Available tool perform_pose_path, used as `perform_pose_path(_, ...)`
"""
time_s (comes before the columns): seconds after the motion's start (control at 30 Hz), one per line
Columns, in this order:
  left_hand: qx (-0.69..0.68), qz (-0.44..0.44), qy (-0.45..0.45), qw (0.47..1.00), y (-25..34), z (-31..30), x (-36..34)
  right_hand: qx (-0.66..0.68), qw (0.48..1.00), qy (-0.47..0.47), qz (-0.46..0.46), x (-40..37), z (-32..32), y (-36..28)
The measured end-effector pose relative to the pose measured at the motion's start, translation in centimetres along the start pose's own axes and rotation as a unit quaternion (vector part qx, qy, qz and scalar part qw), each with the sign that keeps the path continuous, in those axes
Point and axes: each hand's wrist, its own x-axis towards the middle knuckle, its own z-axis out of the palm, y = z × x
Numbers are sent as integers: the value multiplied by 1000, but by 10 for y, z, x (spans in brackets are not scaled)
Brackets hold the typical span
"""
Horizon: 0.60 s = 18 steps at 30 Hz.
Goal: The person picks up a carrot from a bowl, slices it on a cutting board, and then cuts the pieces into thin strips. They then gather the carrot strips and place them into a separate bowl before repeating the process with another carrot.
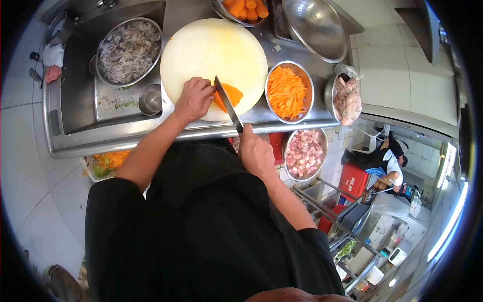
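My right hand (255, 153) is wrapped round the handle of a kitchen knife (229, 104), whose blade points away from me over the board. Orange carrot (233, 94) lies under and beside the blade, its cut slices fanned out to the right. With curled fingers my left hand (195, 98) presses on the carrot just left of the blade; the fingertips are partly hidden. All this rests on a round, pale cutting board (201, 48). To its right stands a metal bowl (310, 95) of carrot strips (287, 93).
A colander of grey strips (128, 53) and a small metal bowl (150, 100) sit in the left sink. Whole carrots (246, 9) and an empty colander (317, 27) stand behind. Below the counter is a bowl of diced meat (304, 153). Another person (390, 166) is far right.
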Motion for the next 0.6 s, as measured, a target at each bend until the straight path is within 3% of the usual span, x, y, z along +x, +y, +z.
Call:
perform_pose_path(0.27, -6, -17, 1, 1000, -5, 2, -2, 24, 1000, 0, -16, 49, 60, 8)
perform_pose_path(0.6, -20, -12, 4, 1000, -2, 1, -3, 20, 1000, -14, -1, 28, -1, -4)
